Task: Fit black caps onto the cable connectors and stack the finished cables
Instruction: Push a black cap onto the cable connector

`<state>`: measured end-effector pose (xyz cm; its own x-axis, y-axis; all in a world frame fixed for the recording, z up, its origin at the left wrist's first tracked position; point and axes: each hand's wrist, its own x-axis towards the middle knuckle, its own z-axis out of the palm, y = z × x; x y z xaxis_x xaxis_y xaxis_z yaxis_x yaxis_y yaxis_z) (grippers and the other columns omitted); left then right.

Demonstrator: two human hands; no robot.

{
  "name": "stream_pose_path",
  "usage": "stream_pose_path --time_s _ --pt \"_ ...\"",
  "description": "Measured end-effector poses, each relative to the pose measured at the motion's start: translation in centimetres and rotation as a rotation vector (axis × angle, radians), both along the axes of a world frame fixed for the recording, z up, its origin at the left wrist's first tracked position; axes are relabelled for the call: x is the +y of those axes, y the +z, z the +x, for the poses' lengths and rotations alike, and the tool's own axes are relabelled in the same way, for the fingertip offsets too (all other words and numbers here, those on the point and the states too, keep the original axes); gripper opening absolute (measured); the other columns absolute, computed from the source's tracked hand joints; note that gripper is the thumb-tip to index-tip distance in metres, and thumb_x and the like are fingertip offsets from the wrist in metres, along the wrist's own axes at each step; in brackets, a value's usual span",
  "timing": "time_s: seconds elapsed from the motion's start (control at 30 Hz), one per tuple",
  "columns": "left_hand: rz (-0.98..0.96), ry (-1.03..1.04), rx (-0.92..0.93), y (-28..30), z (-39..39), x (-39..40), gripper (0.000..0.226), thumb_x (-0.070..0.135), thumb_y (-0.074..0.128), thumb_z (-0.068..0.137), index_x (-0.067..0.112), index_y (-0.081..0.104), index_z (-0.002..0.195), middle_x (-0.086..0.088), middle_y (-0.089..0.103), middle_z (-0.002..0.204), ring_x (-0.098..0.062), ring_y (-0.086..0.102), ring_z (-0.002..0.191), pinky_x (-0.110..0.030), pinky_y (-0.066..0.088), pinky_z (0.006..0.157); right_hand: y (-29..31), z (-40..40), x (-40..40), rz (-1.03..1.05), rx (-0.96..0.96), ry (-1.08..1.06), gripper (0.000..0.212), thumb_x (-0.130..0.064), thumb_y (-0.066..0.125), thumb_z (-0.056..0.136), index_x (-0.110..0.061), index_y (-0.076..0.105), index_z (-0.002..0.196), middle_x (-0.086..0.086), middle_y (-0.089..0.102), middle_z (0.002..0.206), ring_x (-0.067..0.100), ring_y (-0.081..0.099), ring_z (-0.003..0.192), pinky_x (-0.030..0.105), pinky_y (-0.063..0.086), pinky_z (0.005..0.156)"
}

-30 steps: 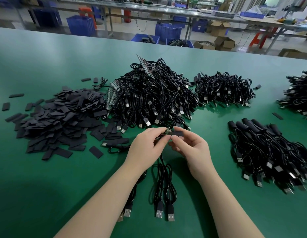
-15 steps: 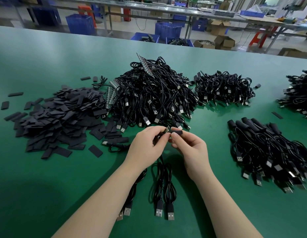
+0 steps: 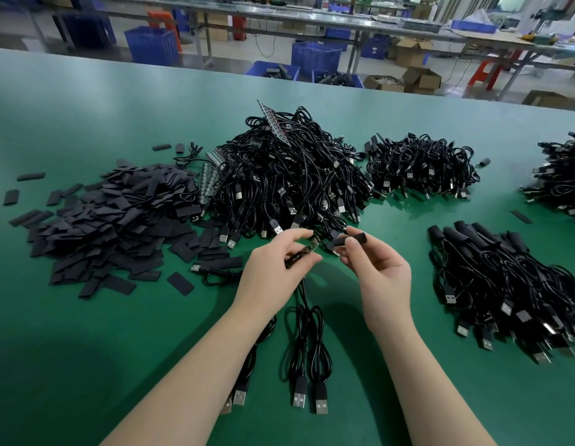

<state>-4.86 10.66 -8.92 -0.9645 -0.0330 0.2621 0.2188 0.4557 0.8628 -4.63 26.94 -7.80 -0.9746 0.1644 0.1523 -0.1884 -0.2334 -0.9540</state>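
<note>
While left hand (image 3: 273, 268) pinches cable connector (image 3: 307, 251), right hand (image 3: 381, 272) pinches black cap (image 3: 350, 238) just beside it, apart. Both above green counter (image 3: 86, 333); loose caps pile (image 3: 112, 220) left, finished cables stack (image 3: 505, 284) right. Workshop benches behind.

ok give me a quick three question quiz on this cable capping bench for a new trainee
1. True or false: the right hand holds a black tubular cap that is not yet on the connector.
2. What does the left hand pinch? A) a small connector board on a black cable B) a blue crate C) a flat black sleeve
3. Fill in: the heap of loose flat black caps lies on the person's ____ side of the green table.

Key: 1 true; 2 A, the small connector board; 3 left.
</note>
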Motion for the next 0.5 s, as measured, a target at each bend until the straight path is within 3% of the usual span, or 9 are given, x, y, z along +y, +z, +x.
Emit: stream_pose_path --time_s 0.1,0.2,0.5 --pt "-0.024 0.016 0.002 0.11 0.01 0.08 0.021 0.041 0.074 0.082 0.055 0.061 0.092 0.029 0.067 0.09 0.016 0.058 0.094 -0.001 0.043 0.078 0.13 0.07 -0.29 0.02 0.031 0.013 0.022 -0.002 0.066 0.091 -0.02 0.076 0.099 0.007 0.077 0.093 0.016 0.073 0.086 0.019 0.054 0.077" --pt "-0.016 -0.008 0.004 0.09 -0.01 0.13 0.017 0.036 0.074 0.083 0.043 0.068 0.097 0.028 0.068 0.091 0.01 0.062 0.091 -0.014 0.049 0.081 0.23 0.21 -0.35 0.08 0.064 0.028 0.026 0.0 0.067 0.09 -0.023 0.075 0.098 0.004 0.078 0.092 0.014 0.073 0.085 0.018 0.054 0.077" --pt "0.013 -0.041 0.035 0.26 0.05 0.07 0.017 0.031 0.074 0.084 0.039 0.071 0.098 0.03 0.068 0.092 0.008 0.064 0.088 -0.014 0.051 0.079 0.27 0.32 -0.14 0.256 0.114 0.008 0.026 -0.001 0.069 0.089 -0.025 0.075 0.097 -0.004 0.077 0.096 0.016 0.072 0.093 0.022 0.055 0.083"
